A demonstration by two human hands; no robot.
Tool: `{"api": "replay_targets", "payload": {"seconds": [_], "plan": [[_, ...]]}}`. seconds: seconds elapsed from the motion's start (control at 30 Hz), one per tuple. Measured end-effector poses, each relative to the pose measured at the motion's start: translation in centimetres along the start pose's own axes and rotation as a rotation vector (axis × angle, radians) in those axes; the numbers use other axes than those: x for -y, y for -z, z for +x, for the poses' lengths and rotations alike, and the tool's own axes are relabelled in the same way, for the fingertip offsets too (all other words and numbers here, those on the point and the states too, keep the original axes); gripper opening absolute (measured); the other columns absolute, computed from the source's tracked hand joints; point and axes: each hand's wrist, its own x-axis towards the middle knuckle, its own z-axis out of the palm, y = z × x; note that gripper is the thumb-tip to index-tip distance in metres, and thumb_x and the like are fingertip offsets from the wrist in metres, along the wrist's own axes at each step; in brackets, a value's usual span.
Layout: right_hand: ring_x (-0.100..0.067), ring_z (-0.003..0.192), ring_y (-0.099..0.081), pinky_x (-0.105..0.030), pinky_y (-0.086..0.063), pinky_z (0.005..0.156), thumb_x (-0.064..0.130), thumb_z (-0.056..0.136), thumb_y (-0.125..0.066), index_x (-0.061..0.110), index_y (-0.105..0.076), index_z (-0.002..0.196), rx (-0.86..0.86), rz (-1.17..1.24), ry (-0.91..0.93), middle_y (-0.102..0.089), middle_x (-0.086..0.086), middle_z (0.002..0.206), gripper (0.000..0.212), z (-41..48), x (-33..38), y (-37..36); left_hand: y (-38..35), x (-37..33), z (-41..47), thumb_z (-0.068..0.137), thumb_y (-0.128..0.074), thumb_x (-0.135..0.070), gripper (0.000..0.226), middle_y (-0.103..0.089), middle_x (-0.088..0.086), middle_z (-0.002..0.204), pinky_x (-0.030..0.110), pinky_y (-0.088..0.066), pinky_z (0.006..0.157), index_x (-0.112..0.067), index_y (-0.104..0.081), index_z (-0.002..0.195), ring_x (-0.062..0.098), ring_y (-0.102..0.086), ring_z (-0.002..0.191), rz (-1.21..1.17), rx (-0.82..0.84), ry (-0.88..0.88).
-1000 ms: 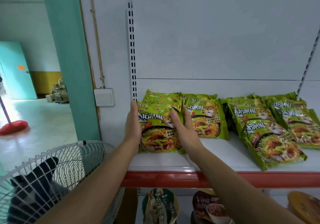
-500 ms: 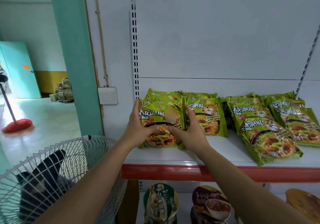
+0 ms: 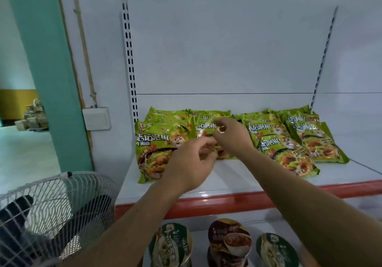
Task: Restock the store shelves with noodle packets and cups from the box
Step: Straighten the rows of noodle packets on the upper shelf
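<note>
Roughly eight noodle packets [image 3: 153, 142] lay on the shelf [image 3: 237, 182], three cups [image 3: 171, 244] below. The left hand [image 3: 192, 163] and right hand [image 3: 233, 136], fingers curled, hung close together over the left packets; grip unclear.

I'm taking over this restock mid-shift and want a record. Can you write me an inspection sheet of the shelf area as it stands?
Surface: white shelf with red front edge.
Job's things: green noodle packets in overlapping piles on the shelf; noodle cups on the shelf below; box not in view.
Clutter: nothing seen.
Hands: left hand and right hand over the packets, fingers curled; grip too blurred to tell.
Cables: thin wire running down the wall to a wall switch.
Surroundings: floor fan at left, teal pillar.
</note>
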Motion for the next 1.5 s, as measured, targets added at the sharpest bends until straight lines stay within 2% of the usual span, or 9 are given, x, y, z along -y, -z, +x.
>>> {"api": "replay_targets", "payload": {"seconds": [0.1,0.23,0.47,0.7,0.87,0.97,1.17,1.33,1.5], "plan": [[-0.024,0.115,-0.058,-0.033,-0.047,0.089,0.016,0.087,-0.058,0.022,-0.054,0.136,0.090,-0.213,0.045,-0.058,-0.002,0.136,0.050,2.8,-0.9,1.1,-3.4,-0.4,1.4,0.098,-0.053,-0.036,0.050,-0.043,-0.006,0.150,0.032,-0.037,0.110,-0.026,-0.044,0.146,0.015,-0.044,0.134,0.282,0.280,0.081],[-0.028,0.130,-0.044,-0.042,-0.045,0.102,0.023,0.085,-0.062,0.017,-0.042,0.144,0.242,-0.470,0.172,-0.046,-0.008,0.144,0.062,7.1,-2.1,1.4,-6.8,0.3,3.7,0.100,-0.046,-0.041,0.063,-0.014,-0.002,0.165,0.034,-0.016,0.119,-0.021,-0.024,0.156,0.018,-0.015,0.150,0.369,0.445,0.206],[-0.033,0.135,-0.037,-0.049,-0.037,0.110,0.055,0.068,-0.080,0.021,-0.028,0.149,0.459,-0.588,0.249,-0.037,-0.009,0.149,0.102,12.9,-3.5,0.2,-9.1,0.9,6.9,0.101,-0.044,-0.037,0.063,0.001,-0.003,0.166,0.039,-0.018,0.119,-0.019,-0.019,0.156,0.019,-0.006,0.152,0.439,0.416,0.317],[-0.035,0.129,-0.039,-0.054,-0.027,0.111,0.068,0.064,-0.076,0.017,-0.048,0.136,0.482,-0.693,0.299,-0.045,-0.011,0.137,0.092,14.6,-3.5,-0.1,-10.1,1.2,7.4,0.100,-0.046,-0.039,0.065,0.003,-0.003,0.166,0.035,-0.010,0.121,-0.024,-0.017,0.157,0.016,-0.001,0.152,0.407,0.402,0.359],[-0.035,0.115,-0.050,-0.053,-0.044,0.098,0.071,0.051,-0.078,0.021,-0.038,0.129,0.510,-0.523,0.255,-0.056,-0.006,0.125,0.102,14.2,-4.3,-0.1,-10.3,1.4,7.3,0.099,-0.049,-0.037,0.063,-0.002,-0.001,0.166,0.031,-0.010,0.120,-0.022,-0.023,0.155,0.015,-0.003,0.152,0.376,0.375,0.367],[-0.031,0.107,-0.054,-0.041,-0.045,0.092,0.067,0.057,-0.080,0.020,-0.039,0.129,0.481,-0.497,0.277,-0.060,-0.005,0.118,0.096,13.7,-4.2,0.6,-10.2,1.0,7.2,0.099,-0.050,-0.038,0.063,-0.003,-0.003,0.166,0.031,-0.011,0.120,-0.025,-0.026,0.155,0.015,-0.005,0.152,0.364,0.361,0.382],[-0.026,0.130,-0.047,-0.038,-0.041,0.101,0.054,0.081,-0.071,0.028,-0.039,0.148,0.404,-0.516,0.368,-0.051,0.000,0.144,0.078,11.9,-4.2,2.1,-9.8,0.9,6.6,0.096,-0.056,-0.037,0.056,-0.016,-0.012,0.163,0.031,-0.017,0.120,-0.029,-0.040,0.149,0.010,-0.018,0.149,0.254,0.192,0.388],[-0.024,0.121,-0.053,-0.034,-0.043,0.091,0.046,0.084,-0.069,0.032,-0.050,0.140,0.363,-0.522,0.386,-0.059,0.001,0.133,0.060,11.0,-3.6,3.7,-8.2,-0.3,5.8,0.095,-0.058,-0.025,0.037,-0.051,-0.013,0.139,0.032,-0.044,0.108,-0.024,-0.060,0.132,0.006,-0.052,0.125,0.088,-0.183,0.137],[-0.025,0.118,-0.056,-0.035,-0.043,0.091,0.048,0.084,-0.068,0.033,-0.053,0.134,0.242,-0.455,0.361,-0.063,0.001,0.127,0.054,10.1,-2.8,5.8,-5.6,-1.2,6.2,0.091,-0.054,-0.018,0.039,-0.058,-0.008,0.131,0.037,-0.048,0.103,-0.018,-0.061,0.130,0.003,-0.050,0.125,0.061,-0.468,-0.084]]}}
